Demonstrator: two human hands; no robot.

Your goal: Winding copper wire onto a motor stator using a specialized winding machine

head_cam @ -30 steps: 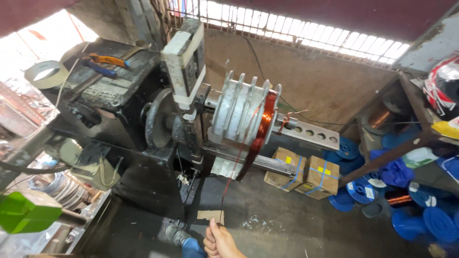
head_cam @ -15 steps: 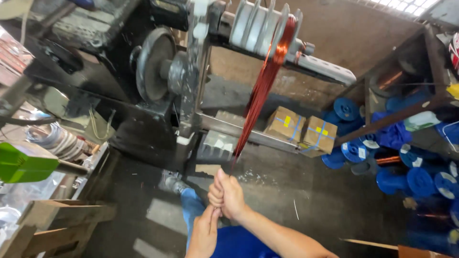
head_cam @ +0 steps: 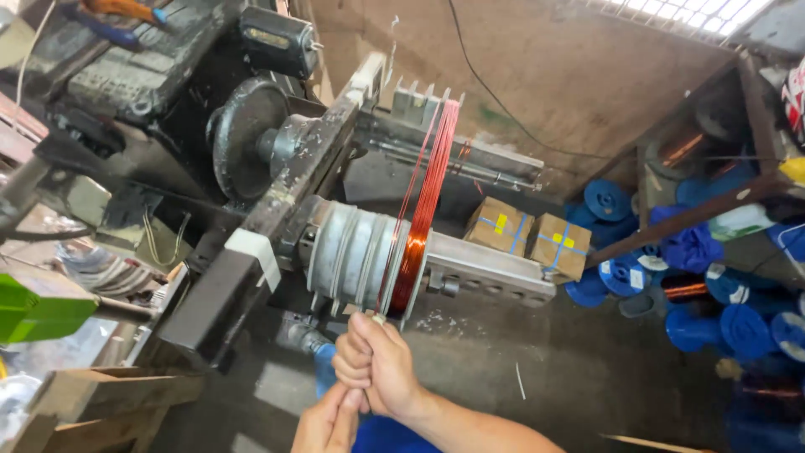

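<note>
At the left of the frame the black flywheel (head_cam: 247,138) sits on the winding machine, and the grey stepped former (head_cam: 356,256) is in the middle. On the former the copper coil (head_cam: 411,260) is wound, and red wire (head_cam: 432,168) runs from it up to the upper bar.

Low in the middle, the left hand (head_cam: 329,424) is closed under the other one; what it holds I cannot tell, because it is partly hidden. The right hand (head_cam: 377,365) is closed in a fist on a thin wire end, just below the coil, its fingers (head_cam: 356,356) fully curled.

The risks, in my judgement: a hard pull could snap the thin wire or loosen the turns off the former. If the former turns now, the fingers so near to it could be caught. The wire could also cut the skin when it slides through the fist.

At the right, cardboard boxes (head_cam: 528,239) and blue spools (head_cam: 721,319) lie on the floor (head_cam: 545,377).
</note>
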